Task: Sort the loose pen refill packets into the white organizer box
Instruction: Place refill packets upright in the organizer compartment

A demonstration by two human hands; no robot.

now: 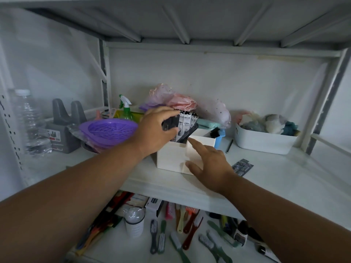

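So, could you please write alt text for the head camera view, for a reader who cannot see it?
A person's left hand grips a bunch of pen refill packets standing in a white organizer box on a shelf, while the open right hand steadies the box's front. One more packet lies loose on the shelf to the right.

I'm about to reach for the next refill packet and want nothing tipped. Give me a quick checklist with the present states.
1. Box upright on shelf: ok.
2. Left hand grips packets standing in box: ok.
3. Right hand steadies box: ok, its fingers touch the box's side.
4. Loose packet in reach beside right hand: ok.
5. Room left in box: cannot tell.
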